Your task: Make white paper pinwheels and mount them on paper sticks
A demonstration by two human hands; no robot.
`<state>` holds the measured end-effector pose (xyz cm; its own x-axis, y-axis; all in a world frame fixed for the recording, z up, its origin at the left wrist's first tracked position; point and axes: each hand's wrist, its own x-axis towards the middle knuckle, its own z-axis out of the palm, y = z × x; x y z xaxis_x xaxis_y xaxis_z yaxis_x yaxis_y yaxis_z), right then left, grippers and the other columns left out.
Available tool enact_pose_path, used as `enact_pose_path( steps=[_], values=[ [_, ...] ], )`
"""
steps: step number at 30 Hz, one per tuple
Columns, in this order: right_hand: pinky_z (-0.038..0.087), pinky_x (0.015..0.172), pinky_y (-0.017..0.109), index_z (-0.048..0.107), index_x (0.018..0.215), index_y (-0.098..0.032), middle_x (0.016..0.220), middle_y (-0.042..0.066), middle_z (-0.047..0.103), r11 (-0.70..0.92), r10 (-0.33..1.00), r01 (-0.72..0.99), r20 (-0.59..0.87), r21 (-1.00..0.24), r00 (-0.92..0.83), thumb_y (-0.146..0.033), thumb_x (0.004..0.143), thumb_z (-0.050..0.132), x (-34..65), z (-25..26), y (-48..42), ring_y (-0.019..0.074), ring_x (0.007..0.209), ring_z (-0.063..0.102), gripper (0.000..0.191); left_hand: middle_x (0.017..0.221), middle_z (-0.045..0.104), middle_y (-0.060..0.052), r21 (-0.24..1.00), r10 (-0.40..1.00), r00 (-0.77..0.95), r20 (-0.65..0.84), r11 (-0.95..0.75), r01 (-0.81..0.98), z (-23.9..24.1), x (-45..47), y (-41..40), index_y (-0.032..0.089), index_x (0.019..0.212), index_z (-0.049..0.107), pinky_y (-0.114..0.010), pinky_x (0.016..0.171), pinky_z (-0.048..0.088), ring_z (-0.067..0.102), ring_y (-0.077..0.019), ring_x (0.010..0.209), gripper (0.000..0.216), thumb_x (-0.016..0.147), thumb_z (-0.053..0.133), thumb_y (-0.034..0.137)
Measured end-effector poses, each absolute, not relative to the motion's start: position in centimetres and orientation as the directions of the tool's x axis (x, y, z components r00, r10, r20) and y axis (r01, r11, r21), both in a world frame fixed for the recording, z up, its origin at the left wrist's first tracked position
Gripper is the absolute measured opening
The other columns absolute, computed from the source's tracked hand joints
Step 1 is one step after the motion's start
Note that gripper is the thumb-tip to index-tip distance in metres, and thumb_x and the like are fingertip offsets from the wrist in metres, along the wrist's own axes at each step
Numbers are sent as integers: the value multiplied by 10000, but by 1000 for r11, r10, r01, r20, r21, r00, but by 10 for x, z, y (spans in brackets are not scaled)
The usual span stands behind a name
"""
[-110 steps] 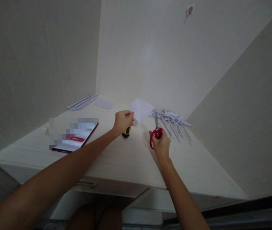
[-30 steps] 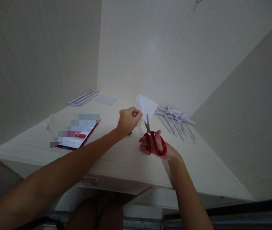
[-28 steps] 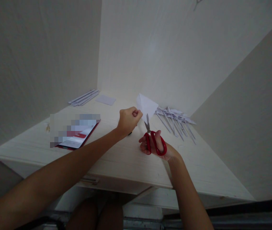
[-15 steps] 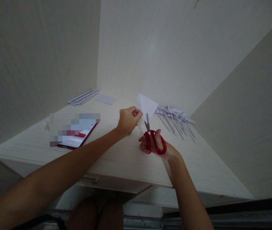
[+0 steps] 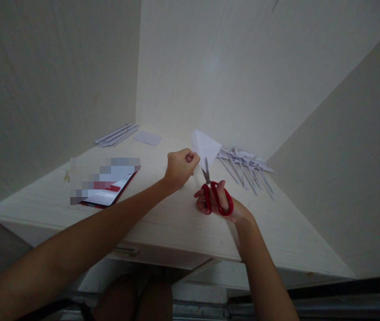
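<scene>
My left hand (image 5: 179, 168) is closed in a pinch on the corner of a folded white paper sheet (image 5: 204, 146), holding it up above the pale wooden table (image 5: 163, 214). My right hand (image 5: 220, 204) grips red-handled scissors (image 5: 215, 194) with fingers through the loops. The blades point up at the lower edge of the paper, just right of my left hand.
A pile of thin cut paper strips (image 5: 245, 167) lies at the back right. A phone in a red case (image 5: 108, 191) lies at the left. More long strips (image 5: 116, 135) and a small paper rectangle (image 5: 147, 137) lie at the back left, by the walls.
Earlier my right hand held the scissors lower over the strip pile; it turned them upright and brought the blades to the paper. In the last second almost nothing moved.
</scene>
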<state>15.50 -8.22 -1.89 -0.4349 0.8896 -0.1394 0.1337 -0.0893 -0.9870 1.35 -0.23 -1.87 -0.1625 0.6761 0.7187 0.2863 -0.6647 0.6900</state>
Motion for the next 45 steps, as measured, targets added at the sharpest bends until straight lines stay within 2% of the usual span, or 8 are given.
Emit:
enact_pose_path(
  steps=[37, 45],
  values=[
    [275, 502, 294, 501, 838, -134, 590, 29, 488, -63, 885, 165, -132, -984, -446, -824, 679, 196, 156, -21, -82, 121, 496, 410, 771, 350, 505, 38, 714, 711, -132, 691, -644, 274, -17, 13, -6, 170, 484, 458, -189, 437, 423, 494, -84, 330, 280, 758, 507, 198],
    [283, 509, 297, 495, 829, -138, 576, 17, 489, -77, 885, 145, -135, -986, -446, -819, 680, 234, 157, -21, -81, 122, 500, 412, 744, 352, 510, 36, 719, 709, -145, 690, -649, 247, -17, 13, -4, 171, 497, 465, -188, 425, 422, 504, -88, 327, 268, 760, 507, 199]
  ],
)
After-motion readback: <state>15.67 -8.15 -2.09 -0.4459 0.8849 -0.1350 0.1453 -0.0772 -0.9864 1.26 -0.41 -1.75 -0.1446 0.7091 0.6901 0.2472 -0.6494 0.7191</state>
